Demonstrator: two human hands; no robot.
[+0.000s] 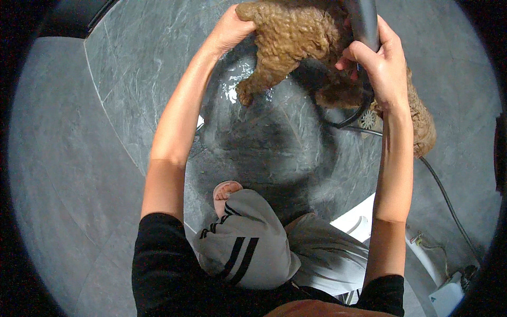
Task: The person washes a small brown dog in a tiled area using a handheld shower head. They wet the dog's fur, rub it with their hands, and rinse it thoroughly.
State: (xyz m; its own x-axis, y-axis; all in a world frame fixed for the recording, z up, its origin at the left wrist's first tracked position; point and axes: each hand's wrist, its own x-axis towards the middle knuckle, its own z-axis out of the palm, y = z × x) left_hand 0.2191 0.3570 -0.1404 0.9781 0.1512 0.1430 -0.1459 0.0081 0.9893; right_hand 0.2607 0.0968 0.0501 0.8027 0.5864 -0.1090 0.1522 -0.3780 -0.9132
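Observation:
A brown, curly-coated dog, its fur looking wet, is at the top of the view, its body partly cut off by the edge. My left hand grips the fur or a limb at its left end; which part cannot be told. In my right hand is a dark grey handheld shower head, held upright in the picture, with a black hose below it. One leg of the dog reaches down towards the wet tiles. More curly brown fur shows beyond my right forearm.
Dark grey, veined tiles with glistening water lie under the dog. A round floor drain is near my right wrist. A thin hose runs down the right side. A white fixture and a pale blue-white box stand lower right.

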